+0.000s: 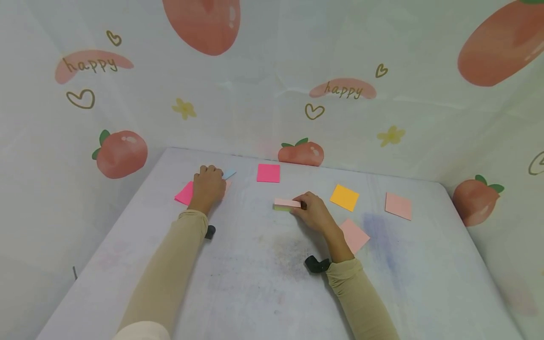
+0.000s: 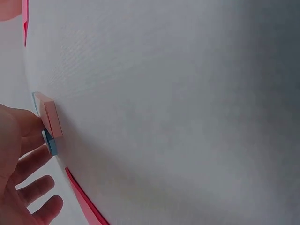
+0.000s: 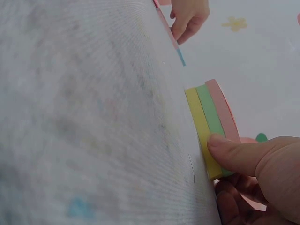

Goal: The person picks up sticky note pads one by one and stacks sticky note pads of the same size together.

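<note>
My right hand [image 1: 313,212] holds a small stack of sticky note pads near the middle of the table. In the right wrist view its layers are a pink pad [image 3: 222,110], a green pad [image 3: 211,110] and a yellow pad [image 3: 199,124], with the thumb pressed along their edges. At the far left, my left hand [image 1: 208,186] pinches a light pink pad [image 2: 50,117] and a blue pad [image 2: 50,143] between thumb and fingers; its remaining fingers spread away. Beside that hand lies a hot pink pad [image 1: 184,193], partly covered by it.
Another hot pink pad [image 1: 268,173] lies at the back. To the right are an orange pad [image 1: 344,198], a light pink pad [image 1: 398,206] and a second light pink pad [image 1: 355,235], partly behind the right forearm. A patterned cloth [image 1: 263,94] hangs behind the white table [image 1: 238,293].
</note>
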`<state>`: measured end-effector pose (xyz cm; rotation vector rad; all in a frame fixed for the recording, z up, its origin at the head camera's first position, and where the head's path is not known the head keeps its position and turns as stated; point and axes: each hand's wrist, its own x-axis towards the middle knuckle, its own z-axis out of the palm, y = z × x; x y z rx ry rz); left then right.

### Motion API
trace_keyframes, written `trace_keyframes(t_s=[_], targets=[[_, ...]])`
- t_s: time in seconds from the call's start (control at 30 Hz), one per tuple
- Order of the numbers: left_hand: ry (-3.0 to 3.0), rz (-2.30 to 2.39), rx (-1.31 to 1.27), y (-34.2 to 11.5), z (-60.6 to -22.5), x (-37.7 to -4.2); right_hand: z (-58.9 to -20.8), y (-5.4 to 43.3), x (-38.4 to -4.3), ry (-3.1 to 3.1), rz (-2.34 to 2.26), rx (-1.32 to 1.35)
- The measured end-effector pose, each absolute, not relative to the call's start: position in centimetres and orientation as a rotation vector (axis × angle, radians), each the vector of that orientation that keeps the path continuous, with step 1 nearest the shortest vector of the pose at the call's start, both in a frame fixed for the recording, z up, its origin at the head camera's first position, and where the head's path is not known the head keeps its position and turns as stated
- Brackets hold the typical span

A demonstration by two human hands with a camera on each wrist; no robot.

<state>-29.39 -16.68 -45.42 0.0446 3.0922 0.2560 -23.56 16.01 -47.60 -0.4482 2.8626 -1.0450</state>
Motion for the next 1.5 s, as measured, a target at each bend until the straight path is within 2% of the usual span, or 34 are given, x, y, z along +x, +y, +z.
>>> trace_keyframes(t_s=[0.9, 1.17, 1.5], targets=[[3.160, 0.220, 0.132, -16.45, -45.34, -29.62, -47.85, 16.10, -23.50, 2.860, -1.067, -0.437], [3.145, 0.506, 0.092, -16.09, -45.58, -29.73, -47.72, 16.09, -23.43, 2.857, -1.078, -0.446], [3.128, 0.761, 0.168, -15.74, -45.53, -29.53, -47.67, 15.96, -23.52, 2.852, -1.072, -0.426]])
